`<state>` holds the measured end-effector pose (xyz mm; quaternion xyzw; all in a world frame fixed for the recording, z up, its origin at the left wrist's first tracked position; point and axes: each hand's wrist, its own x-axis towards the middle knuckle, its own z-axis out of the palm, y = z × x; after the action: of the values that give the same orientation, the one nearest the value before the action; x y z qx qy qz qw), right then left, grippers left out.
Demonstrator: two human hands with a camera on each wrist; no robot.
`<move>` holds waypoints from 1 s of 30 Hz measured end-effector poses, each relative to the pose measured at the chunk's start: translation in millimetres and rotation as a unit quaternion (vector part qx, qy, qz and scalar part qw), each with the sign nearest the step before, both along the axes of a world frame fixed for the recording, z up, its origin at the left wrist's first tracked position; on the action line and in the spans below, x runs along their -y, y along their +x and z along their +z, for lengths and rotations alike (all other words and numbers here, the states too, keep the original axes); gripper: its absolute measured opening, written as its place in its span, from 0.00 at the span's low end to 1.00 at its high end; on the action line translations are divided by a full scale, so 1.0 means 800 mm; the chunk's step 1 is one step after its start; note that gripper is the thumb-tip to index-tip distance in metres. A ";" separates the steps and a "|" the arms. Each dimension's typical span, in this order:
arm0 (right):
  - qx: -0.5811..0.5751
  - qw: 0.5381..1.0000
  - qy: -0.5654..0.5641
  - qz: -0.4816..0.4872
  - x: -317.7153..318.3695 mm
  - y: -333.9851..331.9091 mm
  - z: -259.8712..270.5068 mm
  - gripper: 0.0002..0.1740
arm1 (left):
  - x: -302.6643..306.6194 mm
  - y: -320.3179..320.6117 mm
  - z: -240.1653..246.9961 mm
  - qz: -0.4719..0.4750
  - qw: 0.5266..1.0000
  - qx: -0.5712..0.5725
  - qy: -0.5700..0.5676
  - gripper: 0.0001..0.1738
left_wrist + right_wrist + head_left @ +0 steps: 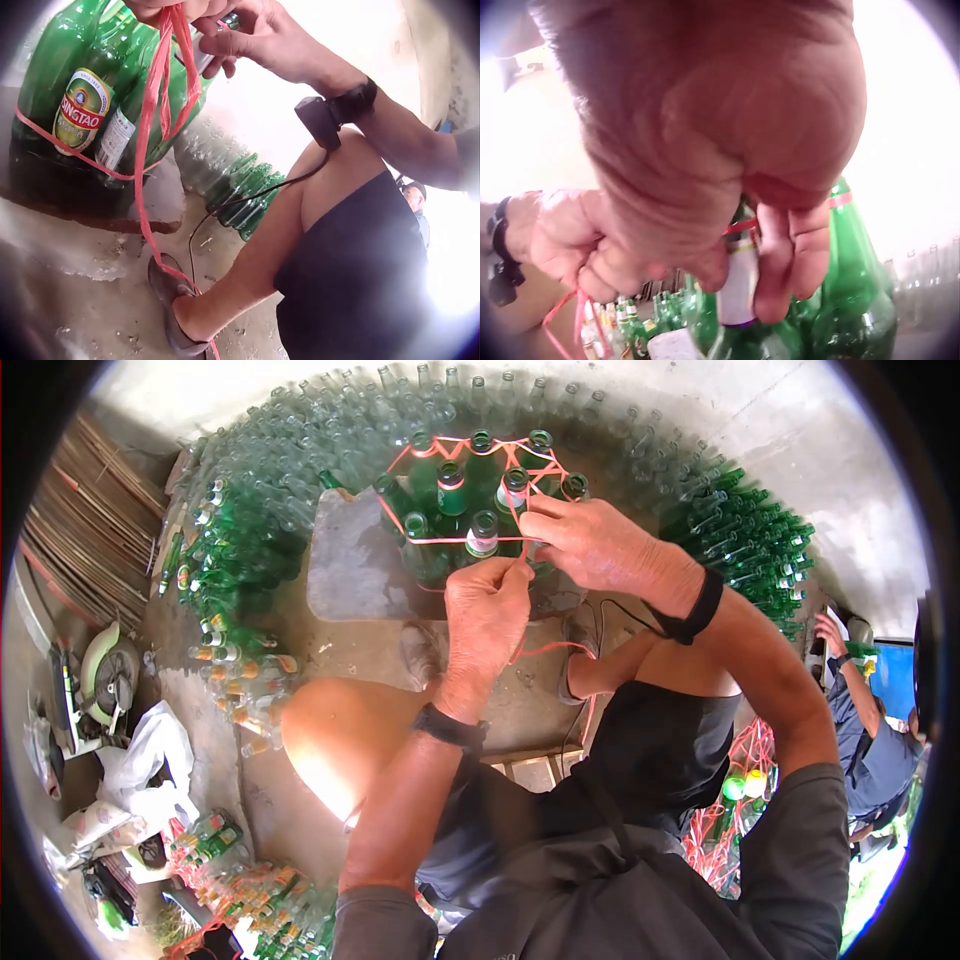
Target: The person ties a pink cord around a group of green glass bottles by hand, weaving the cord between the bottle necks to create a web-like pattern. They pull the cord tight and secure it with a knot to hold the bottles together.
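A cluster of green beer bottles (pixel 452 498) stands upright on a grey slab, laced together at the necks with red plastic twine (pixel 455 541). Another loop of twine circles the bodies lower down, crossing below a Singtao-type label (pixel 81 111). My left hand (pixel 488 605), fingers curled, grips the twine at the near side of the cluster; a loop and a long tail hang from it. Just beyond, my right hand (pixel 590 540) pinches the twine at the near right bottles. Its thumb and fingers flank a white-labelled bottle neck (pixel 739 285) in the right wrist view.
Many empty bottles (pixel 300 460) ring the slab (pixel 345 560) at the back and both sides. The twine tail runs past my shoe (pixel 169 300) on the floor. A black cable (pixel 247 196) hangs from my right wrist. Another person (pixel 870 720) is at the far right.
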<state>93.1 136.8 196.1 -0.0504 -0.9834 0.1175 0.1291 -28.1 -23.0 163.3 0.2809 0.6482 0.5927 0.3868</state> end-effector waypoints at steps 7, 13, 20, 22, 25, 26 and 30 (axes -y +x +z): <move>0.099 0.994 0.027 0.036 -0.028 -0.002 0.024 0.18 | -0.018 0.015 -0.006 0.017 0.994 0.087 0.070 0.11; -0.008 0.997 -0.016 -0.070 0.013 0.011 0.060 0.26 | -0.002 -0.009 0.012 -0.002 0.975 0.220 0.011 0.08; 0.095 0.989 -0.082 -0.082 0.082 0.044 0.062 0.10 | -0.002 -0.014 0.018 -0.024 0.936 0.350 0.000 0.06; 0.122 0.981 -0.113 -0.101 0.105 0.044 0.054 0.12 | -0.006 -0.016 0.018 -0.026 0.932 0.362 -0.001 0.05; 0.127 0.975 -0.148 -0.103 0.110 0.044 0.009 0.12 | -0.008 -0.017 0.013 -0.036 0.924 0.382 0.002 0.04; 0.103 0.976 -0.164 -0.098 0.106 0.047 -0.005 0.11 | -0.008 -0.016 0.013 -0.040 0.926 0.375 -0.002 0.05; 0.081 0.927 -0.331 -0.153 0.102 0.055 0.013 0.07 | -0.007 -0.016 0.012 -0.045 0.928 0.369 -0.002 0.06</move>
<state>136.9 55.4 206.5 -0.2499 -0.8758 0.4109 0.0413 -40.6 -17.5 173.1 0.0708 0.4478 0.6350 0.6254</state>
